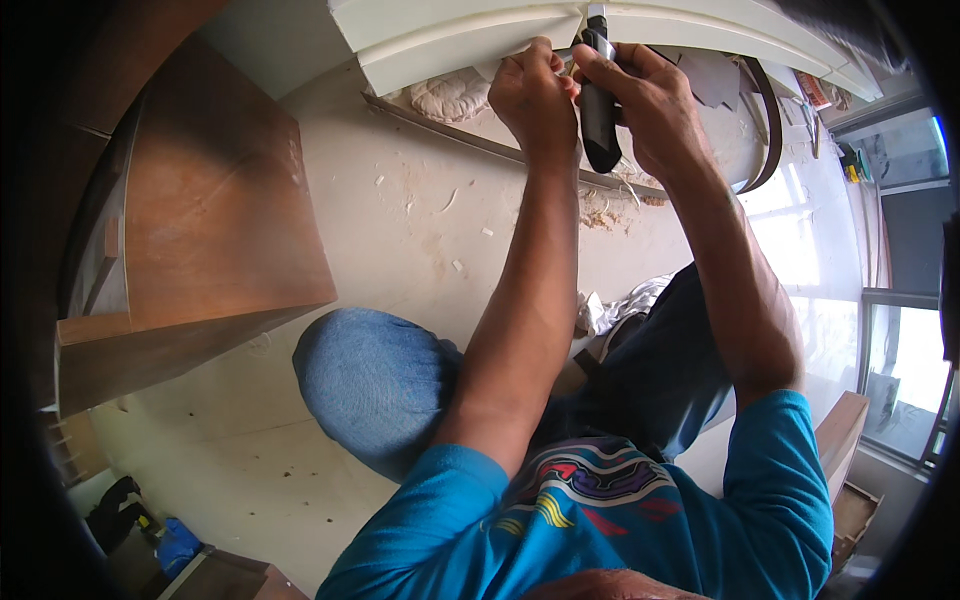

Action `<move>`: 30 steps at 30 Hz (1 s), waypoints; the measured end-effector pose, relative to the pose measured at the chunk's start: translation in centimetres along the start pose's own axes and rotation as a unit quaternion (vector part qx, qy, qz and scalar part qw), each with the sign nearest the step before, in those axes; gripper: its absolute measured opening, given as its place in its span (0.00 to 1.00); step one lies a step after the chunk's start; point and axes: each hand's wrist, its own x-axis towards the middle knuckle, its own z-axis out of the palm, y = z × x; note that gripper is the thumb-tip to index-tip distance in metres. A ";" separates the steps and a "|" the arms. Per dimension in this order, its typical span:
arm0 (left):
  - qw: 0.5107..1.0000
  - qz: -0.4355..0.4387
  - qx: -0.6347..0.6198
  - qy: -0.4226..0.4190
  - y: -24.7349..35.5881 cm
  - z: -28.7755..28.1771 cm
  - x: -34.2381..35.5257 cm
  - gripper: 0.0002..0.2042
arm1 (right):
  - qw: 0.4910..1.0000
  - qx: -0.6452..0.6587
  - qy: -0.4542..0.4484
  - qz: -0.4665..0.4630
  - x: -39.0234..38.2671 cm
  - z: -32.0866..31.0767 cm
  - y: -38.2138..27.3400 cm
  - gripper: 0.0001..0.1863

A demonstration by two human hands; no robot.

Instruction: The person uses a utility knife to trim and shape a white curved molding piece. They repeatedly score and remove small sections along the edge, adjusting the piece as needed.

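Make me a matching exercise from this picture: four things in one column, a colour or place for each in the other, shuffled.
Things:
1. Tool
2. Cabinet
3. Shirt
4. Window

Descriptions:
A. Teal, with a patterned front
B. Brown, at the picture's left
C. At the picture's right side
D. Mostly black, held in the right hand

Pairs: 1-D, 2-B, 3-A, 4-C

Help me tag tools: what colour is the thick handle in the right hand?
The handle is black, best seen in the head view.
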 end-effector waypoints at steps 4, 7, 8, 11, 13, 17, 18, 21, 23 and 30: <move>1.000 -0.020 -0.020 0.010 0.8 -0.3 0.3 0.11 | 0.997 0.037 0.052 0.039 0.6 1.1 0.6 0.25; 0.999 -0.026 -0.031 0.014 0.6 -0.5 0.4 0.11 | 0.994 0.081 0.030 0.063 1.0 1.2 0.8 0.24; 0.999 -0.027 -0.024 0.014 0.7 -0.5 0.4 0.11 | 0.994 0.088 0.022 0.057 1.1 1.2 0.9 0.24; 0.999 -0.031 -0.025 0.015 0.8 -0.3 0.4 0.11 | 0.992 0.117 0.009 0.051 1.7 1.5 1.2 0.23; 0.999 -0.038 -0.028 0.016 0.8 -0.4 0.5 0.11 | 0.987 0.149 0.014 0.059 1.9 2.0 1.3 0.23; 0.998 -0.045 -0.033 0.006 1.1 -0.6 0.7 0.11 | 0.980 0.176 0.048 0.079 1.7 3.1 0.8 0.21; 0.998 -0.044 -0.035 0.001 1.2 -0.8 0.8 0.11 | 0.977 0.185 0.059 0.085 1.6 3.5 0.5 0.21; 0.996 -0.078 -0.013 -0.052 2.1 -1.6 0.8 0.10 | 0.993 0.112 0.031 0.010 2.3 2.8 2.2 0.20; 0.993 -0.085 0.007 -0.079 2.4 -2.4 1.5 0.10 | 0.997 0.028 0.005 -0.071 2.8 2.3 3.2 0.20; 0.992 -0.081 0.045 -0.089 2.8 -3.2 1.7 0.13 | 0.958 0.254 0.079 0.110 1.8 4.6 0.1 0.18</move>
